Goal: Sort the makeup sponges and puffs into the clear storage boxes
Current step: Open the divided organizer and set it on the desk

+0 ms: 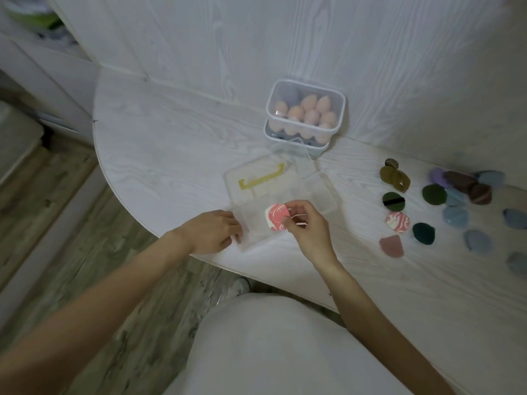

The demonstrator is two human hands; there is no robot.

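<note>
While your right hand pinches the pink marbled puff just over the open clear box, your left hand, fingers curled, grips that box's near corner. Let go too early and the puff may catch the box's low wall and tumble outside; loosen the left and the light box could skid.

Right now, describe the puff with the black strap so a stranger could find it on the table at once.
Start at the loose spread of puffs on the right side of the white table, beyond the right hand. In its left column, below the olive puffs and above the pink marbled puff, lies a dark green round puff. It alone shows a black strap across its face.
</note>
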